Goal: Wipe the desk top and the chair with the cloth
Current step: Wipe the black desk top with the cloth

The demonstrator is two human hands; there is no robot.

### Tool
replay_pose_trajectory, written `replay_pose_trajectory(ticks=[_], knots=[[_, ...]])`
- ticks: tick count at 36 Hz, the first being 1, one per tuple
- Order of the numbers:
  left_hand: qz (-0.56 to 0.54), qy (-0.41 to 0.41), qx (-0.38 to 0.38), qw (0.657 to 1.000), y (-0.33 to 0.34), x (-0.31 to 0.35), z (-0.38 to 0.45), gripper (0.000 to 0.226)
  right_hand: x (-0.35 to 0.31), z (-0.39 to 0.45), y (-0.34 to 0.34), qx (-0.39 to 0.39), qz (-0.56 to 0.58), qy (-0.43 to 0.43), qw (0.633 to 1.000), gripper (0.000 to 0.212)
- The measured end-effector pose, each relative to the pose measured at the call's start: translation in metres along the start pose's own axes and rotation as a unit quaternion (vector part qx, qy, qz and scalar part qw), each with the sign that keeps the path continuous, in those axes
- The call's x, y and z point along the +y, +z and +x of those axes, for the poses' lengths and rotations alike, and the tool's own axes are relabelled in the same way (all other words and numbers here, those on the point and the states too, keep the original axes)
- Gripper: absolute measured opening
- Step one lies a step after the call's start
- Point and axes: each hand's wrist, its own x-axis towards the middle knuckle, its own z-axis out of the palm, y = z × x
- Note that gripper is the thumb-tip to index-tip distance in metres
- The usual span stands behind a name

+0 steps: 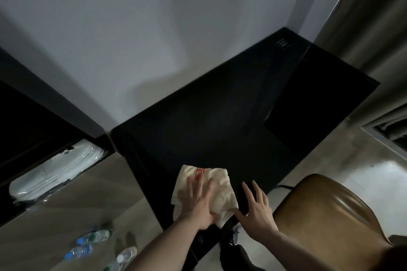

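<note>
Both bare forearms are reaching up from the bottom of the frame toward the near edge of the black bench (220, 121), which is filling the centre and running to the upper right against a pale wall (132, 28). The left hand (198, 202) is lying palm down on the cloth (211, 191), fingers straight and slightly fanned, pressing it flat rather than pinching it; the wrist is nearly in line with the forearm. The cloth, cream with red print near its upper edge, is sitting at the lower centre of the frame on the bench's near edge, with its lower left part drooping over that edge. The right hand (256, 209) is placed just right of the cloth, its grip spread wide, fingers straight and pointing up the frame, thumb stretched left to touch or nearly touch the cloth's lower right corner. The tan chair (330, 222) is standing at the lower right, beside the right forearm. Capped bottles (88, 242) are lying at the lower left on the floor (72, 204), and a curtain (374, 28) is hanging at the upper right.
</note>
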Motion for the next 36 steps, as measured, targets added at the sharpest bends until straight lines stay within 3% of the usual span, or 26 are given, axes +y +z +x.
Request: replay_pose_trajectory(ticks=[5,15,22,36], knots=[[0.061,-0.01,0.005,0.998,0.013,-0.019,-0.001,0.099,0.0,-0.001,0.005,-0.01,-0.001,0.003,1.0,0.089],[0.025,-0.057,0.014,0.998,0.014,-0.1,-0.014,0.085,-0.04,-0.01,0.035,-0.039,-0.013,0.011,0.999,0.091],[0.001,-0.067,0.027,0.997,0.003,-0.163,-0.006,0.098,-0.068,-0.022,0.059,-0.032,-0.016,0.035,0.999,0.092],[0.007,-0.078,-0.002,0.997,-0.061,-0.178,0.055,0.096,-0.068,-0.036,0.063,0.026,0.032,0.077,0.996,0.094]])
